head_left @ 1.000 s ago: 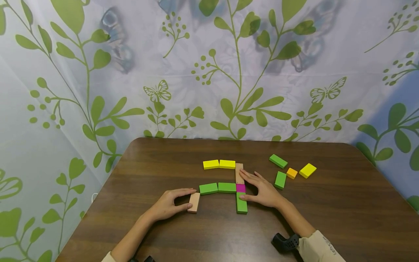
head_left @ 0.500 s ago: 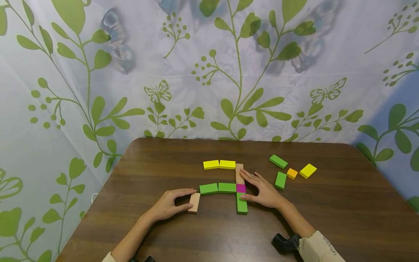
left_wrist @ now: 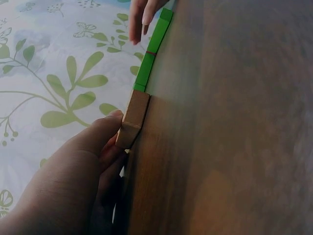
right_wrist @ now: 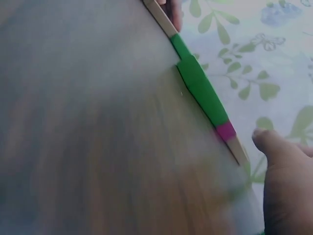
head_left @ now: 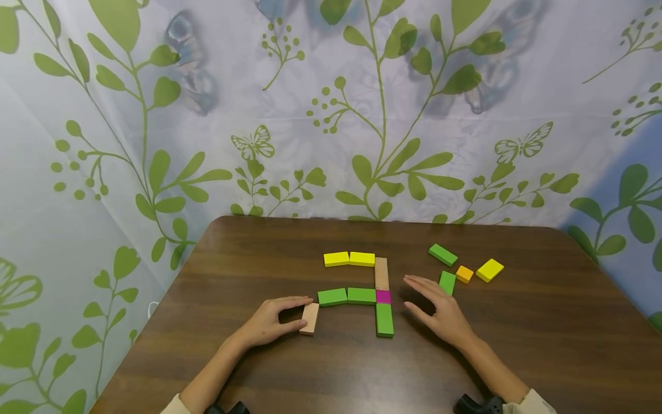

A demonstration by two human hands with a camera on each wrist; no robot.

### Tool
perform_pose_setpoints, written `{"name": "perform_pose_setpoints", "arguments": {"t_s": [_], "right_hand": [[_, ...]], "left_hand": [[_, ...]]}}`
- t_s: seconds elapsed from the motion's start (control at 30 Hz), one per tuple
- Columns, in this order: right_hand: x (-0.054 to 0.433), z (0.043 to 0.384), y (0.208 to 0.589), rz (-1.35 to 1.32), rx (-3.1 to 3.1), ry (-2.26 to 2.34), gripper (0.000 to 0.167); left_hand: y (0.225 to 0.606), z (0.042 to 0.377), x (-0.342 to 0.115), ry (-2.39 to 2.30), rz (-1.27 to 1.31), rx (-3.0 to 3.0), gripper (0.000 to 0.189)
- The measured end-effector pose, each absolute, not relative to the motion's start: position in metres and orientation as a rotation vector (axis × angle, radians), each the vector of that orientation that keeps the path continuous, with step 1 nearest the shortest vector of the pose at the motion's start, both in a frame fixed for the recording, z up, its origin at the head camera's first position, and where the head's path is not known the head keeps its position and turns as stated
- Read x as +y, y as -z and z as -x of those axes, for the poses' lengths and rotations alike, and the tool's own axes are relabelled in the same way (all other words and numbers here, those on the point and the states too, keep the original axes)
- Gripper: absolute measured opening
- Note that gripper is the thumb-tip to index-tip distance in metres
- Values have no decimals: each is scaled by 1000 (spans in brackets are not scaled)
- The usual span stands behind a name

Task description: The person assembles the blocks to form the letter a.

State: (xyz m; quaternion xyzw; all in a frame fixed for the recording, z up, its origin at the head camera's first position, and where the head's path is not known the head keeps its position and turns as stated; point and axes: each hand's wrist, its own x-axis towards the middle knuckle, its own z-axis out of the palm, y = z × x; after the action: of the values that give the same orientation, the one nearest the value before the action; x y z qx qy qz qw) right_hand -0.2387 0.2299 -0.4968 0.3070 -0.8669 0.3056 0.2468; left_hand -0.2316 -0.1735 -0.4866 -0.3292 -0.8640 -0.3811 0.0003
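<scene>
My left hand point(head_left: 266, 322) holds a plain wooden block point(head_left: 310, 319) between thumb and fingers; it lies flat on the table, its far end by the left green block point(head_left: 333, 297). A second green block point(head_left: 361, 295) continues that row to a small magenta block point(head_left: 383, 296). Beyond the magenta piece lies another plain wooden block point(head_left: 381, 273), and on its near side a green block point(head_left: 384, 319). Two yellow blocks point(head_left: 337, 259) run left from the wooden block's far end. My right hand point(head_left: 439, 310), fingers extended and apart from the row, holds nothing; the right wrist view point(right_wrist: 288, 176) shows its thumb clear of the blocks.
Loose blocks lie on the right of the brown table point(head_left: 248, 241): a green one point(head_left: 443, 255), another green one point(head_left: 447, 283) partly behind my right hand, an orange one point(head_left: 464, 274) and a yellow one point(head_left: 489, 269). A patterned cloth point(head_left: 289, 109) hangs behind.
My right hand has lifted off the wooden and green blocks and moved to the right. The left hand still holds its wooden block in the same place.
</scene>
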Motion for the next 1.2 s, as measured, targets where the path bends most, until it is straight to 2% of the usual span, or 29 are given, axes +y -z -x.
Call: {"name": "perform_pose_setpoints", "arguments": {"t_s": [0.33, 0.63, 0.93, 1.2], "right_hand": [[274, 240, 498, -637, -2321, -801, 66], [280, 241, 499, -450, -2570, -813, 68], [278, 241, 498, -462, -2590, -785, 62], [269, 232, 500, -532, -2506, -732, 64]], "left_hand": [[486, 232, -173, 1205, 1045, -2712, 46], [485, 231, -173, 1207, 1040, -2712, 46], [484, 231, -173, 1206, 1034, -2722, 46], [485, 232, -173, 1207, 1036, -2722, 46]]}}
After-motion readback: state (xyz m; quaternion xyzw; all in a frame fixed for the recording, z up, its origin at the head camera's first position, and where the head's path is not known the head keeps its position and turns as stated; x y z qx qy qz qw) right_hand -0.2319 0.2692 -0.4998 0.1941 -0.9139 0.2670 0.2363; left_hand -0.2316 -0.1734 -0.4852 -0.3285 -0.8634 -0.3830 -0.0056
